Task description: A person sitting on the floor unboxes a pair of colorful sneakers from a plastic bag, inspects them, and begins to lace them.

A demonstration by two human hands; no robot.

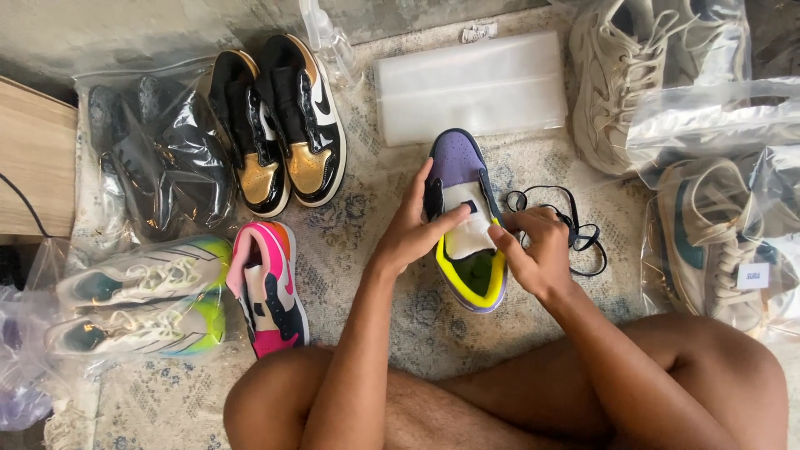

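A: Where's the purple sneaker (463, 218) right now?

B: Held just above the patterned rug (367, 250), toe pointing away from the person, in front of the crossed legs. The stack of clear plastic bags (471, 87) lies beyond its toe, and the black lace (575, 229) is bunched just right of it.

A: And the hands?

B: The left hand (412, 229) wraps the sneaker's left side, its grip closed on the upper, thumb laid over the white tongue. The right hand (533, 250) sits at the right rim of the collar, fingers curled and pinched there; whether it holds the lace end or the shoe's edge, I cannot tell.

A: How would it handle?

B: I'd judge it light and half-stiff: the sole and toe firm, the yellow collar and tongue soft and yielding. With the lace out, the upper will likely flop open, so the sidewalls near the sole or the heel make the steadier hold. Smooth leather panels could slip a little.

A: Anything nearby?

B: The pink sneaker (268, 287) lies well left of it, and the black-and-gold pair (279, 125) further up on that side.
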